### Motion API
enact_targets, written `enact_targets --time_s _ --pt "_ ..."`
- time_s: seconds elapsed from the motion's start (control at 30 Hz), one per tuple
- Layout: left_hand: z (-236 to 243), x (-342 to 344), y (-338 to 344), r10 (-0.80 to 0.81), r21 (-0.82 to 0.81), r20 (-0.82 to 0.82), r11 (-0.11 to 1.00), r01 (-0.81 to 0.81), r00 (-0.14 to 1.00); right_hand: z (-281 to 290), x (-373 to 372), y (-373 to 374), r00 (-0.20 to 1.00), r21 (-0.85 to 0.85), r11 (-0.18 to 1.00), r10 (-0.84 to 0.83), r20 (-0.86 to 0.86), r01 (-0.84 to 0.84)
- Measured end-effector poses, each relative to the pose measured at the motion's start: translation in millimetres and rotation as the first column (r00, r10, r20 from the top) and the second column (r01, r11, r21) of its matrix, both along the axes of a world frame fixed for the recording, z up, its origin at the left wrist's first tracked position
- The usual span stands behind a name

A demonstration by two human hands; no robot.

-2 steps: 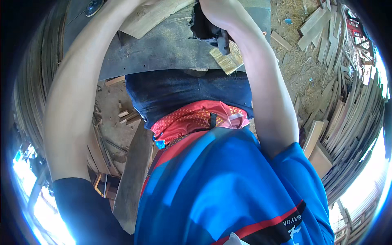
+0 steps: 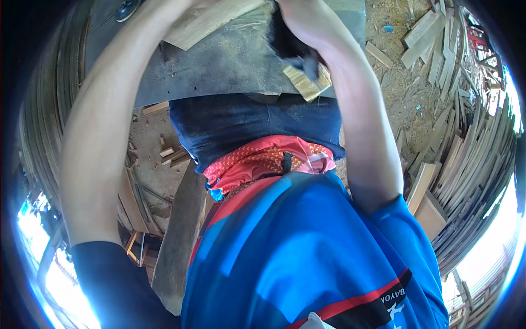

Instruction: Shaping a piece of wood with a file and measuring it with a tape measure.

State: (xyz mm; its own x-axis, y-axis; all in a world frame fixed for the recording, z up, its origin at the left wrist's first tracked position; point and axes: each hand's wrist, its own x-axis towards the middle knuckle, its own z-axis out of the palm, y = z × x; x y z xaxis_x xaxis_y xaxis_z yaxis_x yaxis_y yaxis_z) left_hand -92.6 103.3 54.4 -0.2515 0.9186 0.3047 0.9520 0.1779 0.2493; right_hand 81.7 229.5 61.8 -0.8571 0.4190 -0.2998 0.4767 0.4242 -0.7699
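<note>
At the top edge, my left hand (image 2: 183,4) is mostly out of frame beside a long wooden board (image 2: 211,24) lying on a dark, worn work surface (image 2: 192,71). My right hand (image 2: 301,24) reaches to the top centre, its fingers cut off by the edge. Beneath it is a blurred black, ragged-edged shape (image 2: 284,44), which I cannot make out. Under that, near the front edge of the surface, lies a short pale yellowish piece (image 2: 301,82) with a streaked, rough end. What either hand holds is hidden.
A dark disc-like object (image 2: 126,10) sits at the back left. Long stacked boards (image 2: 46,131) line the left, with wooden offcuts (image 2: 172,156) on the ground. At the right are scattered planks (image 2: 416,44), piled slats (image 2: 476,175) and dusty ground (image 2: 389,82).
My right hand and forearm have shifted slightly right, and the black shape under the hand is more blurred. The board at the top has moved a little right.
</note>
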Motion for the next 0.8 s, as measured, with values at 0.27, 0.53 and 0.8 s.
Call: enact_targets --time_s 0.27,0.53,0.8 --pt "-9 1 -15 -0.183 0.223 0.414 0.970 0.095 0.892 -8 -18 5 0.996 -0.328 0.942 -0.084 -0.025 0.071" --pt "5 15 0 0.196 -0.254 -0.043 0.946 -0.200 0.980 -31 11 12 0.997 -0.415 0.907 -0.079 0.010 0.076" --pt "-12 3 -7 0.105 0.017 -0.078 0.994 -0.104 0.991 -39 25 -16 0.987 -0.330 0.943 -0.086 -0.139 0.035"
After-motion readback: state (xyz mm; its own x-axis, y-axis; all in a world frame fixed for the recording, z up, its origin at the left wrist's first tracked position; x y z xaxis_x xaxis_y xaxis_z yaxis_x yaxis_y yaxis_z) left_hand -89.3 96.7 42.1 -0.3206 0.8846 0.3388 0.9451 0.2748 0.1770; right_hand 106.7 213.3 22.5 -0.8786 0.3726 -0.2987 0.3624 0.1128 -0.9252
